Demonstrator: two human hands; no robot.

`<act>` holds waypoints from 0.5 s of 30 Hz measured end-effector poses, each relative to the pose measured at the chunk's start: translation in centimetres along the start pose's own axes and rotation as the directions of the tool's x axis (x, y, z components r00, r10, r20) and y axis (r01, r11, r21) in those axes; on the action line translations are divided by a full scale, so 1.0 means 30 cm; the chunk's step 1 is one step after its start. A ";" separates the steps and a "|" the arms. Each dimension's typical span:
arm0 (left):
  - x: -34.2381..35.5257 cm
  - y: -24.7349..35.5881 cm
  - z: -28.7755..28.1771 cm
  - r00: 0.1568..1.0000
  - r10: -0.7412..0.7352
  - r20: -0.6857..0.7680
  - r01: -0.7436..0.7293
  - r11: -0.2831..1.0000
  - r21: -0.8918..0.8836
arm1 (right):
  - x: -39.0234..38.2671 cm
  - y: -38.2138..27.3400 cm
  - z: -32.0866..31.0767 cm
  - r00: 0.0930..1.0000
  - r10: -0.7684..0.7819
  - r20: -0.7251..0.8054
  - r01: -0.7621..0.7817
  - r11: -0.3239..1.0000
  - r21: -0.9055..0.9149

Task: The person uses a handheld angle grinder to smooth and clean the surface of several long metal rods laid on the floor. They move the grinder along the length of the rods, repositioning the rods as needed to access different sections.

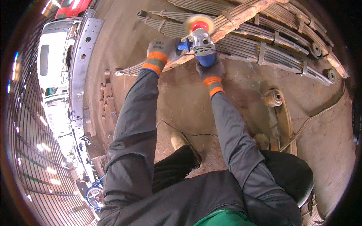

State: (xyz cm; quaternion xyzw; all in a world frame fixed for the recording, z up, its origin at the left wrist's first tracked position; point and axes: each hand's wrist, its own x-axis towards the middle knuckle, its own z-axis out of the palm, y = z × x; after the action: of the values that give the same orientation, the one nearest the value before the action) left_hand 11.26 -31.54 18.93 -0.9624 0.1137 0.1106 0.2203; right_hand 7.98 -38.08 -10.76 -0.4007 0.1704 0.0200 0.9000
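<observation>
An angle grinder [203, 42] with a grey gear head and blue body is held in front of me with both hands. My left hand [163, 49], in a grey glove with an orange cuff, is closed round its blue side handle [184, 45]. Gloved alike, my right hand [212, 69] is wrapped round the blue body. The grinder's round tan disc [206, 22], with a red centre, looks blurred. It overlaps the edge of a rusty brown leaf spring [241, 14]; whether they touch I cannot tell.
Several grey leaf spring packs [249, 51] lie beyond the grinder. A rolled spring eye [274, 98] and a cable [315, 116] are on the floor to my right. Another cable [188, 134] crosses near my shoe [178, 140]. Left stand a steel beam [80, 71] and a white truck cab [56, 56].
</observation>
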 end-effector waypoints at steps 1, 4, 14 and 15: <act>-0.013 -0.009 0.015 0.999 -0.033 0.042 0.033 0.999 -0.002 | -0.042 -0.033 0.006 1.000 -0.014 0.024 0.014 1.000 0.003; 0.007 0.030 -0.028 0.996 -0.045 0.077 0.046 0.999 -0.008 | -0.034 -0.093 -0.014 0.993 -0.104 0.058 0.114 0.970 -0.214; 0.087 0.025 -0.035 0.997 0.020 -0.079 -0.021 1.000 -0.017 | -0.069 -0.293 0.029 0.998 0.051 0.047 -0.062 0.955 0.291; 0.102 0.030 -0.038 0.995 0.028 -0.098 -0.029 1.000 -0.008 | -0.043 -0.262 0.014 0.999 -0.048 0.018 0.046 0.996 0.071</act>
State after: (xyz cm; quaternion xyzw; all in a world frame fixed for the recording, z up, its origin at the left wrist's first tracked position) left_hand 14.10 -33.36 18.78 -0.9660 0.1376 0.0669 0.2083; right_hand 8.26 -42.97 -4.47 -0.3722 0.1528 -0.0033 0.9155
